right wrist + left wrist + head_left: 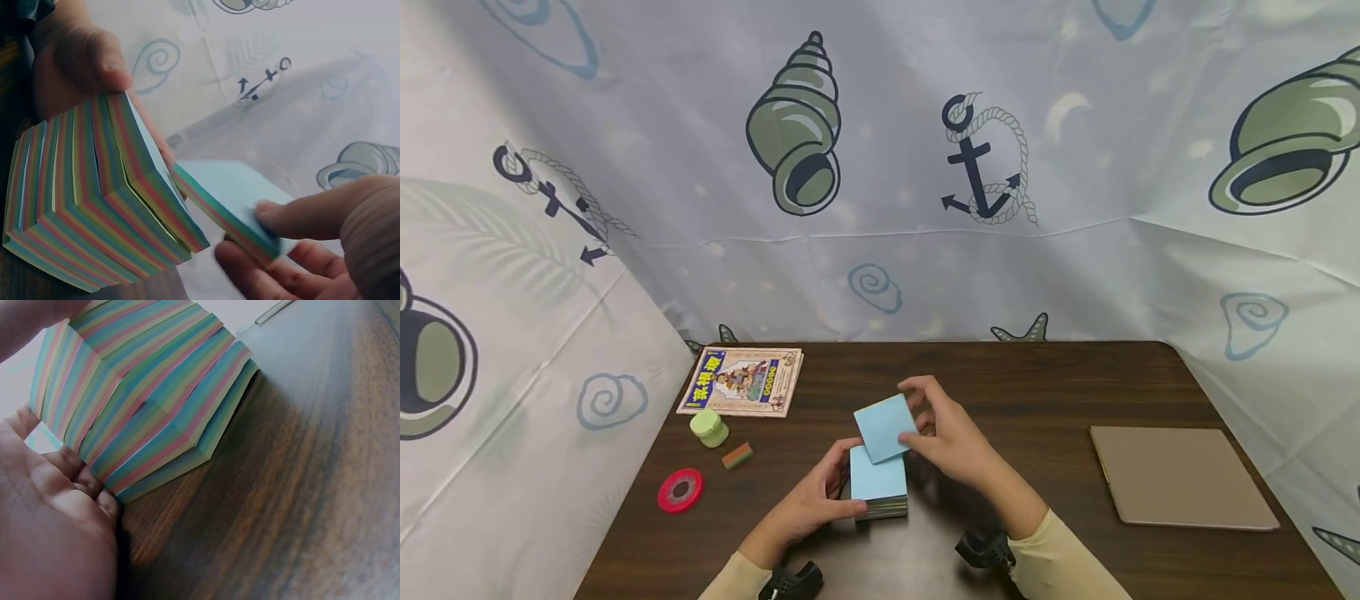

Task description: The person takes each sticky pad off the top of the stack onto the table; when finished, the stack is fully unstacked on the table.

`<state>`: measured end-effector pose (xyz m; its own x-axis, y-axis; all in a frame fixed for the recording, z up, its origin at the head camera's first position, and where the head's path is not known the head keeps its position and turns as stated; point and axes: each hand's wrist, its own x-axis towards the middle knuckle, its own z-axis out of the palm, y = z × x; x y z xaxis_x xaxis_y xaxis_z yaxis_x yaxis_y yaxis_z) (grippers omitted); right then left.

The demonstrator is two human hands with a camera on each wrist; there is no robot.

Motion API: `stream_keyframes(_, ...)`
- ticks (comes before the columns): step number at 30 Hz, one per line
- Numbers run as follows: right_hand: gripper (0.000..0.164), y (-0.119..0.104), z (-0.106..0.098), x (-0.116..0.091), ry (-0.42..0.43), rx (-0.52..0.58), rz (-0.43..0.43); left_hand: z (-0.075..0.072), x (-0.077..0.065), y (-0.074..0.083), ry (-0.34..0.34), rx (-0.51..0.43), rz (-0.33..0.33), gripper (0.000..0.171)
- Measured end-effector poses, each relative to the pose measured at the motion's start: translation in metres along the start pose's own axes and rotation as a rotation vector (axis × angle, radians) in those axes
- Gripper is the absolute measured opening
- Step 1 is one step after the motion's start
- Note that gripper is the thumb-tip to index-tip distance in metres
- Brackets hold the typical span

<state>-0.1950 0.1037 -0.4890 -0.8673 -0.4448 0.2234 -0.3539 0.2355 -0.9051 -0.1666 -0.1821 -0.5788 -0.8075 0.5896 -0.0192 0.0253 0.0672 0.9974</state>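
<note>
A tall stack of sticky note pads [877,482] with light blue tops stands on the dark wooden table [1000,375]. Its edges show layered stripes of blue, green, yellow and pink in both wrist views. My left hand [816,496] grips the stack by its sides, thumb at the near edge. One thin sticky note pad [880,425] is pinched between the thumb and fingers of my right hand [955,442]. That pad is tilted, overlapping the far part of the stack in the head view; the right wrist view shows it beside the stack's top [140,137].
Left on the table are a booklet [745,382], a light green round container [709,427], a small orange-and-green block [737,456] and a red tape roll [681,490]. A closed flat laptop-like slab [1183,477] lies at the right. Printed cloth [887,167] hangs behind.
</note>
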Motion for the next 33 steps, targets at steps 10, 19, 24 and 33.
stream_keyframes(10,0.009,0.028,-0.010,0.012,0.262,0.044,0.059,0.000,0.004,0.000,-0.015,-0.023,0.044,0.090)
stream_keyframes(19,0.017,0.079,-0.015,0.043,0.301,0.214,0.152,-0.002,0.002,-0.004,-0.023,-0.048,0.080,0.089)
stream_keyframes(24,0.020,0.109,-0.010,0.070,0.287,0.250,0.143,0.000,0.001,-0.003,-0.019,-0.056,0.062,0.089)
stream_keyframes(33,0.026,0.134,-0.005,0.091,0.261,0.196,0.145,-0.001,0.002,-0.002,-0.026,-0.066,0.054,0.091)
